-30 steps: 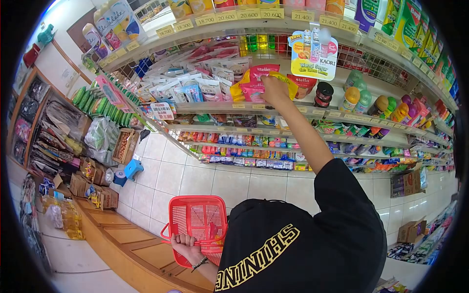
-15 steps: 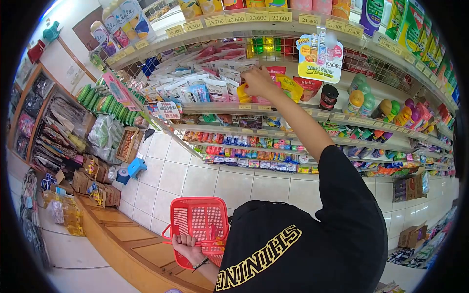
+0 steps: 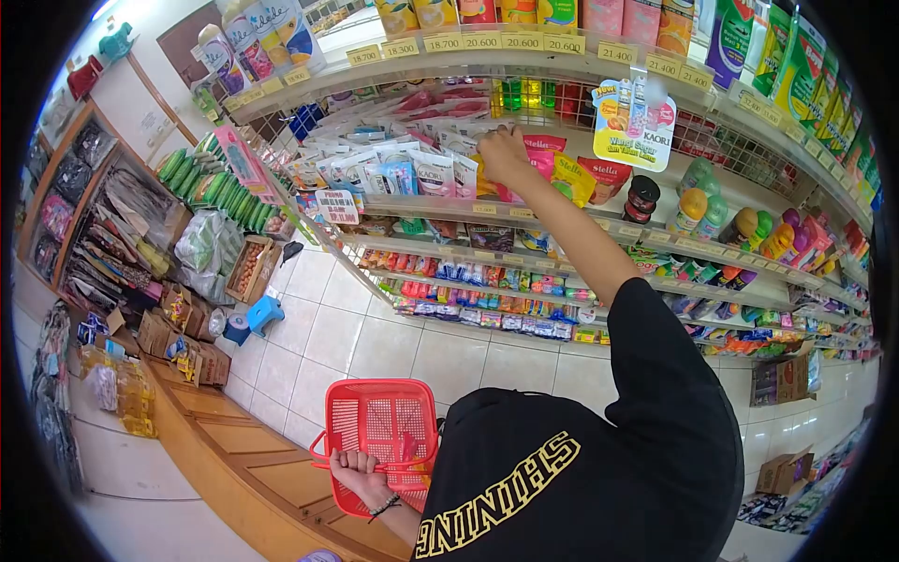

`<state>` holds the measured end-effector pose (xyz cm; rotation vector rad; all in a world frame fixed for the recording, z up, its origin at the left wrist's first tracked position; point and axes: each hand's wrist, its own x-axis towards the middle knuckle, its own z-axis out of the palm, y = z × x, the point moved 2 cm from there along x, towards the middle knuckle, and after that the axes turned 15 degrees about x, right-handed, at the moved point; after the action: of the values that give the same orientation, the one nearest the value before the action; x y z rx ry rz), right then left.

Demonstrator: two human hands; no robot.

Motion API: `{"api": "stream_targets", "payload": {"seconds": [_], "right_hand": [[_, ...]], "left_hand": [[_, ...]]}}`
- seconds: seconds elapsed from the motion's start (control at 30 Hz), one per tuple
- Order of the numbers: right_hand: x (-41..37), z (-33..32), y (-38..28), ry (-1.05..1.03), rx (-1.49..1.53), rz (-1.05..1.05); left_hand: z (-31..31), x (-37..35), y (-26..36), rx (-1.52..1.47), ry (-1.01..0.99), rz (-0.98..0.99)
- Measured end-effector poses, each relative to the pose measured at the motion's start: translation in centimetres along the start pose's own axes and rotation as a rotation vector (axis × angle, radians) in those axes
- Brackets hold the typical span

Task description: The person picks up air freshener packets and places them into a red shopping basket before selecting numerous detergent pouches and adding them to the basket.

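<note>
My left hand (image 3: 359,471) is closed round the handle of a red plastic shopping basket (image 3: 381,386), held low beside my body. A small red and yellow packet (image 3: 412,446) lies inside it. My right arm reaches out to the shelf, where my right hand (image 3: 504,155) has its fingers bent down over the top of a yellow pouch (image 3: 484,178). The fingertips are hidden among the packs. Left of this hand stand rows of white Kaori packets (image 3: 433,175); to its right are pink, yellow and red Stella pouches (image 3: 604,178).
A Kaori hanging sign (image 3: 634,126) juts from the upper price rail. Black-lidded jars (image 3: 641,199) stand right of the pouches. Lower shelves hold small colourful packs (image 3: 487,272). A wooden counter (image 3: 225,450) runs at the left, with a blue stool (image 3: 265,314) beyond it.
The shelf has shifted slightly to the right in view. My right hand shifts with it and stays at the yellow pouch. My left hand keeps hold of the basket.
</note>
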<state>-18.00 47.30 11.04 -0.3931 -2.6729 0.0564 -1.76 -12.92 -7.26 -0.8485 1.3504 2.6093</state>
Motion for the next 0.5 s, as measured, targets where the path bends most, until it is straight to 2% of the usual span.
{"api": "stream_targets", "payload": {"seconds": [0.2,0.27,0.4,0.47,0.5], "right_hand": [[-1.1,-2.4,0.1,0.061,0.213,0.010],[-0.7,-3.8,0.2,0.214,0.357,0.062],[4.1,-2.3,2.6,0.357,0.333,0.046],[7.0,-1.2,2.8,-0.244,0.339,0.254],[8.2,-0.4,3.1,-0.242,0.340,0.264]], "left_hand": [[0.4,0.0,0.1,0.014,-0.008,-0.008],[0.3,0.1,0.2,0.011,-0.016,-0.019],[1.3,0.1,0.7,0.047,-0.023,-0.015],[1.5,0.0,1.1,0.077,-0.028,-0.014],[1.9,0.0,1.3,0.082,-0.056,-0.015]]}}
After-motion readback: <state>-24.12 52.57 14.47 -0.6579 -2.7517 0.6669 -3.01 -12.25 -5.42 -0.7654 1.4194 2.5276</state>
